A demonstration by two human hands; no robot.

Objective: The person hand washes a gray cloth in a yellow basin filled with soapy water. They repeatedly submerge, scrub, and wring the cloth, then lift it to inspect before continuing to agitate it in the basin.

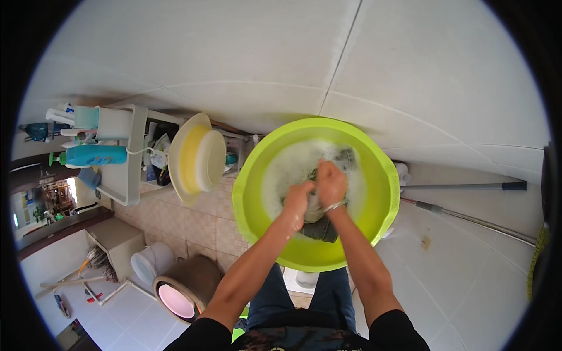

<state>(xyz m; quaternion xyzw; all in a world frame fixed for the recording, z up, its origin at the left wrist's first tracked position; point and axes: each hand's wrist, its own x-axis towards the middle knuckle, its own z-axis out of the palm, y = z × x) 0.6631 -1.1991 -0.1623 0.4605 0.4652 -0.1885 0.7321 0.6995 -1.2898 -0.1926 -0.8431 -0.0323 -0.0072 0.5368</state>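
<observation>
A large lime-green basin point(249, 219) holds foamy water point(282, 167) with a dark grey-green garment point(321, 230) lying partly in it. Over the middle of the water, my left hand point(297, 202) is closed on a bunched part of this garment. Close beside it, to the right, my right hand point(331, 184) grips another fold, its fingers curled inward. A band circles my right wrist. Part of the cloth spreads beyond my right hand toward the far rim, and another part hangs toward me. My fingertips are mostly hidden by the hands and cloth.
A white shelf rack point(137, 155) with bottles stands at the left, a cream and yellow basin point(199, 158) hanging at its side. A brown bin point(196, 281) and white bucket point(151, 263) sit lower left. Long poles point(462, 188) lean at the right; a tiled wall rises behind.
</observation>
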